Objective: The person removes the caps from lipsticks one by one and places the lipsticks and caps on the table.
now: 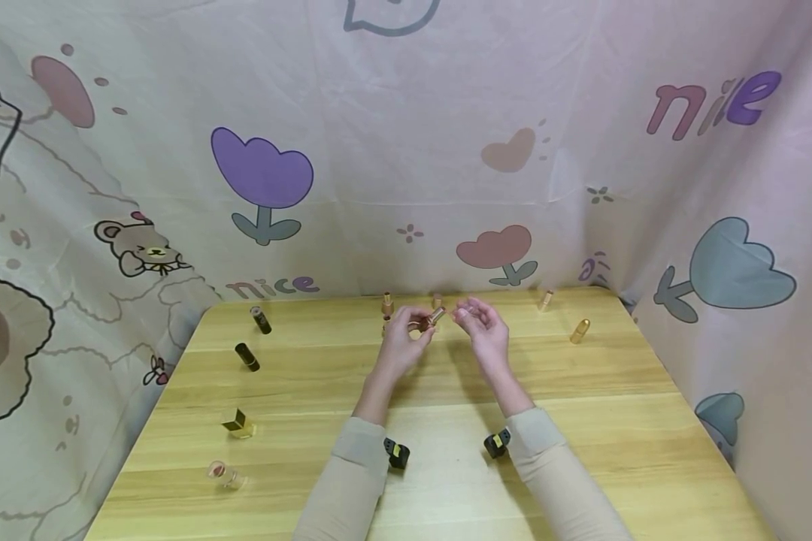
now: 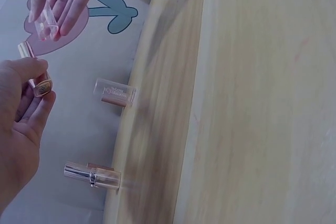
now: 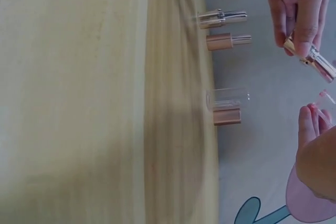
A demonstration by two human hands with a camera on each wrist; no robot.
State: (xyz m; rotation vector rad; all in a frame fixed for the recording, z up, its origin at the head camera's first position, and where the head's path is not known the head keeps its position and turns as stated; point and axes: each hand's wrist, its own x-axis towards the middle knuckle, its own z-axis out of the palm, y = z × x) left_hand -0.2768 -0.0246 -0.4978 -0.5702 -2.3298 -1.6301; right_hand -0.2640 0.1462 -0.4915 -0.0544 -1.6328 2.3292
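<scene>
Over the back of the wooden table, my left hand (image 1: 399, 342) pinches a shiny rose-gold lipstick tube (image 1: 436, 315) between thumb and fingers, tilted with its bright metal end toward the other hand. My right hand (image 1: 487, 334) holds a clear, pink-tinged cap (image 2: 46, 27) in its fingertips. A small gap separates cap and tube. Below them at the back edge stand a clear cap (image 3: 231, 97) and a copper cap (image 3: 227, 116). Two lipstick tubes without caps stand nearby, one gold and silver (image 3: 223, 18), one copper (image 3: 228, 41).
Along the table's left stand two dark tubes (image 1: 260, 321), a black-and-gold lipstick (image 1: 238, 424) and a clear one with pink inside (image 1: 225, 475). On the right are a pale pink tube (image 1: 546, 300) and a gold bullet-shaped one (image 1: 580, 331). Printed cloth (image 1: 406, 150) hangs behind.
</scene>
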